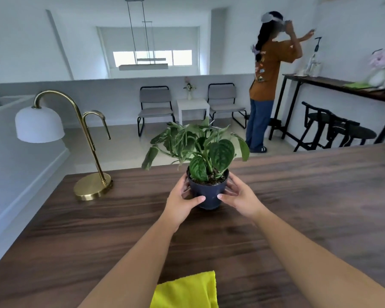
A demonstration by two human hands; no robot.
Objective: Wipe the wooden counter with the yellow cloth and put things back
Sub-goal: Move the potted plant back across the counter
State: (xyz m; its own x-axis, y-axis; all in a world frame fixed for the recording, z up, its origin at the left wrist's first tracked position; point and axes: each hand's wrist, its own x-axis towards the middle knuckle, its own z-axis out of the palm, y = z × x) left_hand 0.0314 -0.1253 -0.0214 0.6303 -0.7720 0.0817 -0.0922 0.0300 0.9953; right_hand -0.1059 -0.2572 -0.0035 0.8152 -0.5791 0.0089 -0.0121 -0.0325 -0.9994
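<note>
nearest us: yellow cloth (188, 291) flat on the wooden counter (298, 218), at the near edge between our forearms, untouched. further out, both hands cup the dark pot (208, 194) of the potted plant (200, 150) at mid-counter. left hand (181, 201) wraps the pot's left side, thumb across the front; right hand (239, 197) wraps the right side, thumb on the front too. fingers curled against the pot wall, not spread. pot base looks to be on the wood, but we can't tell if it's just lifted. brass lamp (91, 185) with a white shade stands at the far left corner, apart from the pot. past the counter: a person in an orange shirt (269, 72) stands by a high table (342, 85).
</note>
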